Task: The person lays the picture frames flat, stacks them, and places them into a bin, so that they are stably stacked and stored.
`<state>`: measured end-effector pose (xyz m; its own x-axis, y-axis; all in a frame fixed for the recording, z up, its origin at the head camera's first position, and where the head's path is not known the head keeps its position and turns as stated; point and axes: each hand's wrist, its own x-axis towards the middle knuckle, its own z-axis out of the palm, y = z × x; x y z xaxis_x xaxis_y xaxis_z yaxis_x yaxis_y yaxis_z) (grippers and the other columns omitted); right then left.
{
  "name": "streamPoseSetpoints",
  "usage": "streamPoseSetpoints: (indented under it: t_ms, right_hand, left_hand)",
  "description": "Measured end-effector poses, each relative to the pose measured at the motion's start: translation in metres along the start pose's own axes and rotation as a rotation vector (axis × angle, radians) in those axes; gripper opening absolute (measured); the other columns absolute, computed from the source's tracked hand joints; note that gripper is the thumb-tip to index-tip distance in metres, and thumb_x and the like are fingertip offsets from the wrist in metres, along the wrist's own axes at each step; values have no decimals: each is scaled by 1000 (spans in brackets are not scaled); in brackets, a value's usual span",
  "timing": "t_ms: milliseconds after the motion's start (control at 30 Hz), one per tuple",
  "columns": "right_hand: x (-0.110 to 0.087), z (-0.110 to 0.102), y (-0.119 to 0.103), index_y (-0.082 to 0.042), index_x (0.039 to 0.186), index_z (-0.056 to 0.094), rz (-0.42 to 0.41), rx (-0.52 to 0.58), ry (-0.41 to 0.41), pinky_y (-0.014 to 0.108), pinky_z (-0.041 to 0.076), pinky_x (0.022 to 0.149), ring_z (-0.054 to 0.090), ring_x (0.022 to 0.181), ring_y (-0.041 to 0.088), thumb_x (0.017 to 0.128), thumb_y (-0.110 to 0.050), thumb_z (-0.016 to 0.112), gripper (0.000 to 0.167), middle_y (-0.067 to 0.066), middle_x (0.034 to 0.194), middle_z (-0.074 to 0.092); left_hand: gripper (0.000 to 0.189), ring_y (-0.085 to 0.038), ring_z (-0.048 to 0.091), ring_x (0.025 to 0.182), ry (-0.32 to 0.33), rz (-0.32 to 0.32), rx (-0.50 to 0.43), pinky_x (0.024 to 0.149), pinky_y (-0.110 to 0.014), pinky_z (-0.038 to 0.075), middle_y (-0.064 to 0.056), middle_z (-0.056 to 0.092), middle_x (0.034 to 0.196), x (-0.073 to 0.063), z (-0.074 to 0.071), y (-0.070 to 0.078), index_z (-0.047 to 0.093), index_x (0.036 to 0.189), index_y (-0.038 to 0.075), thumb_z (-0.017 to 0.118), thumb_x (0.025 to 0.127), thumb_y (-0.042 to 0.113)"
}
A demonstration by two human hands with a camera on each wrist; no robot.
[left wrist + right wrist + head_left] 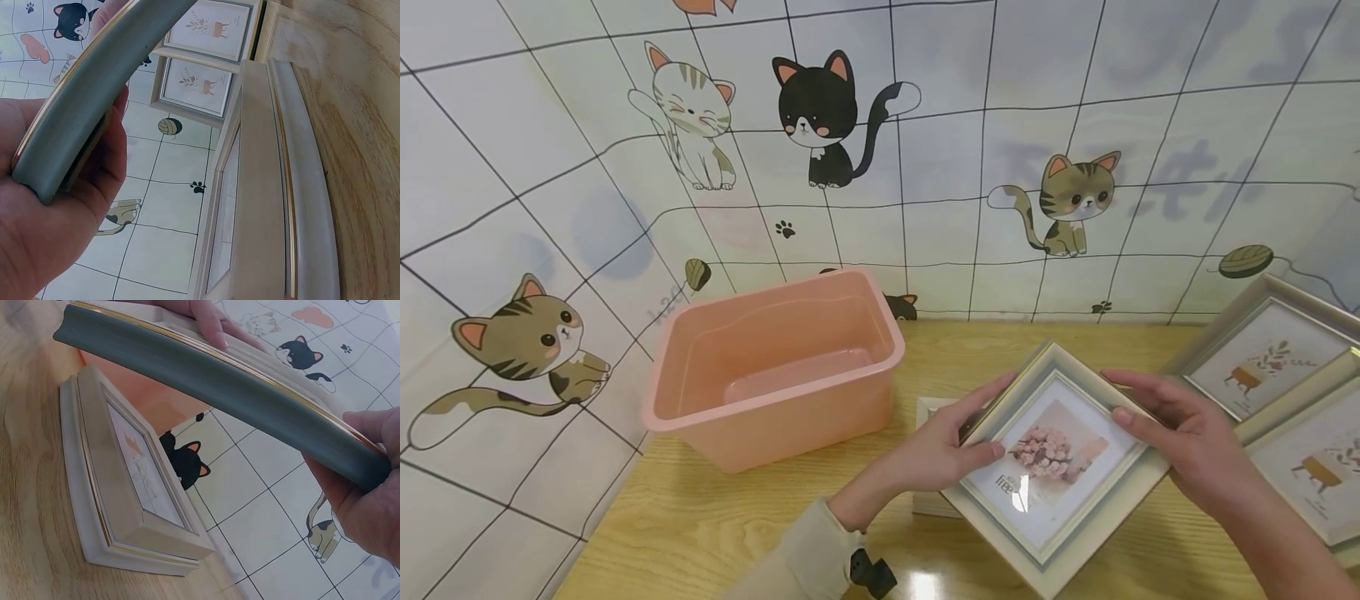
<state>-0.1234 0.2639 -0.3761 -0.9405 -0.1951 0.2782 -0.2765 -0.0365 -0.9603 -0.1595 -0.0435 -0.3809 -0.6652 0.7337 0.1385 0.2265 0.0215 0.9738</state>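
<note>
Both hands hold a cream picture frame (1052,492) tilted above the table, its glass front facing up over a print of pink flowers. At its left edge the left hand (928,450) grips with the thumb on the front face. The right hand (1191,437) pinches the opposite edge, thumb on top and fingers beneath. In the right wrist view the held frame's grey-green side (219,400) spans between the hands. Below, a second picture frame (119,469) lies face up on the table, mostly hidden by the held one in the head view.
A pink plastic bin (790,433) stands left of the hands, with nothing seen inside. Two more picture frames with plant prints, a rear one (1262,358) and a nearer one (1307,467), stand at the right. Behind the wooden table (700,533) is a cat-patterned wall (940,150).
</note>
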Motion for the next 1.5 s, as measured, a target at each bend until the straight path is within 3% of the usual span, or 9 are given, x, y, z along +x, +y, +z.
streamPoseSetpoints:
  t_ms: [200,467,667,1000,1267,1500]
  right_hand:
    - [0,-5,2,-17,141,63,39,34,27,39,61,60,71,90,16,100,14,51,53,-10,126,69]
    - [1,-9,2,-17,142,63,54,118,64,40,61,60,72,87,19,101,14,50,53,-3,118,71]
    - [0,-11,6,-16,139,65,71,167,112,39,61,62,72,88,18,100,14,51,51,-3,117,73]
    - [-2,-12,14,-12,138,66,55,179,132,39,61,61,73,88,17,100,15,52,49,-3,116,74]
    - [-2,-11,15,-15,134,68,58,180,188,36,61,62,73,90,14,99,14,54,48,-7,117,73]
    - [-2,-8,17,-12,134,68,7,256,185,37,61,60,74,87,18,100,17,50,48,-3,118,74]
  left_hand:
    - [81,-10,70,93,-16,-17,8,73,-33,61,-13,60,132,-2,-2,-3,24,163,38,59,101,-1]
    - [77,-5,65,104,1,28,39,89,-27,55,-14,56,140,-5,-5,-9,27,164,29,59,101,-3]
    - [74,-6,62,110,-2,34,35,91,-27,54,-15,53,144,-7,-4,-11,28,163,25,59,101,-1]
    - [74,-7,65,104,-29,16,-2,85,-28,57,-16,61,130,-7,-4,-13,32,161,26,61,100,-3]
    - [70,-6,62,107,7,43,-2,88,-28,56,-13,54,142,-9,-5,-16,35,161,23,60,101,-3]
    - [65,-7,68,90,55,34,-47,70,-35,61,-14,54,140,-9,-6,-16,38,159,19,60,101,-1]
